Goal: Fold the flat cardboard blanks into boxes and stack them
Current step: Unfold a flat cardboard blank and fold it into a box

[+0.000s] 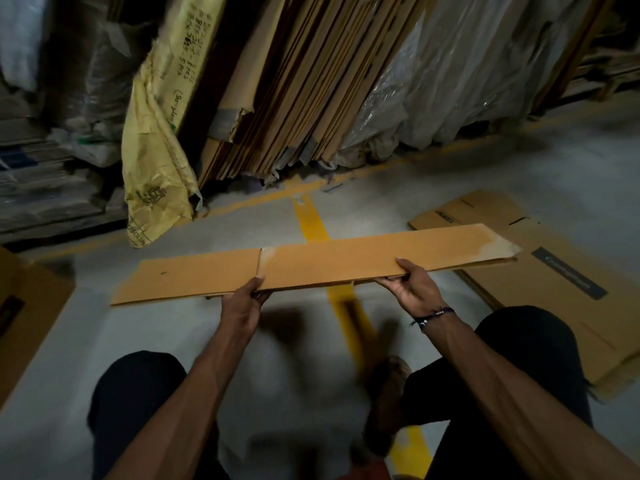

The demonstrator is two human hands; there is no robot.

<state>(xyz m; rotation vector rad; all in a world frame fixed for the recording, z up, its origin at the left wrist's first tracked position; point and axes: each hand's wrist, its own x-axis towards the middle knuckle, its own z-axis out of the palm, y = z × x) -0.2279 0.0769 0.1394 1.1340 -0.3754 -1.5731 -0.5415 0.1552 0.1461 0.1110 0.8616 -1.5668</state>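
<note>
A long flat brown cardboard blank [311, 263] is held level above the floor, seen nearly edge-on, its right end higher than its left. My left hand [246, 303] grips its near edge at the middle, thumb on top. My right hand [414, 289] grips the same edge further right, thumb on top and fingers underneath. Several more flat blanks [568, 306] with dark printed labels lie in a pile on the floor at the right.
A folded brown box [24, 317] stands at the left edge. Many tall cardboard sheets [304, 91] lean upright at the back, beside a yellow sack [156, 140] and plastic-wrapped bundles [450, 84]. Yellow lines [313, 223] cross the grey floor. My knees are below.
</note>
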